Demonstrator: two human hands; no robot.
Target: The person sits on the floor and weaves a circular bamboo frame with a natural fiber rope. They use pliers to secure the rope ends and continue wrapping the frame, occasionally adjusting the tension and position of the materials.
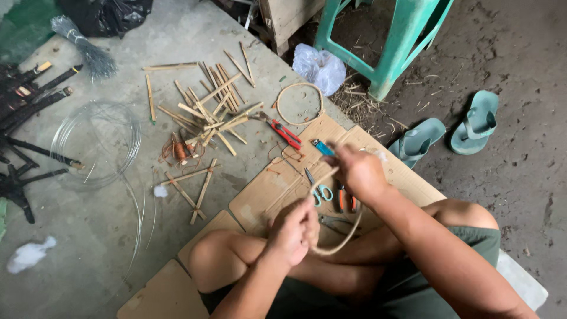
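head view showed the left hand (292, 230) and right hand (359, 172) both closed on a thin bent cane strip (336, 239) looped over the lap. bent that tightly, it seemed liable to snap or spring free toward the scissors (322, 192) beneath.

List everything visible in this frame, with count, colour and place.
cane strip: one, tan, bent between both hands
bamboo sticks: many, tan, floor centre
cane ring: one, tan, beside sticks
red-handled pliers: one, cardboard edge
scissors: one, teal handles, cardboard
cardboard: brown, under legs
wire coil: one, clear, left
sandals: two, teal, right
stool: one, green, top
left hand: grips strip
right hand: grips strip
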